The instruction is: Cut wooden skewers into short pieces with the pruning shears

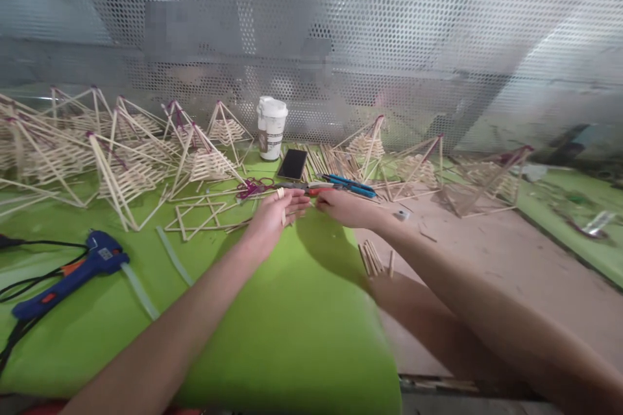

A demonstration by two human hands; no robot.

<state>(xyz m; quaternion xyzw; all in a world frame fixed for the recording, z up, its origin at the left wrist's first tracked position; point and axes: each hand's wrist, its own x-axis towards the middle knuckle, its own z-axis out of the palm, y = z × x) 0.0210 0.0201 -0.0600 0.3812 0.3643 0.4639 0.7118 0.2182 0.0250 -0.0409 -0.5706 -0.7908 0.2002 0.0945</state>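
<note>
My left hand (277, 211) reaches forward over the green sheet (292, 311) with its fingers closed on a few short wooden sticks (281, 198). My right hand (343, 204) lies just to its right, knuckles up, fingers curled near red-handled pliers (318, 190); what it holds is hidden. A small bundle of cut sticks (372, 257) lies under my right forearm. Blue-handled cutters (350, 185) rest just beyond the hands.
Several stick pyramids (131, 162) crowd the left and back; others (413, 165) stand on the right. A blue glue gun (73, 272) with its cable lies at left, glue rods (172, 262) beside it. A paper cup (271, 128), a phone (293, 164) and a perforated metal wall (341, 26) stand behind.
</note>
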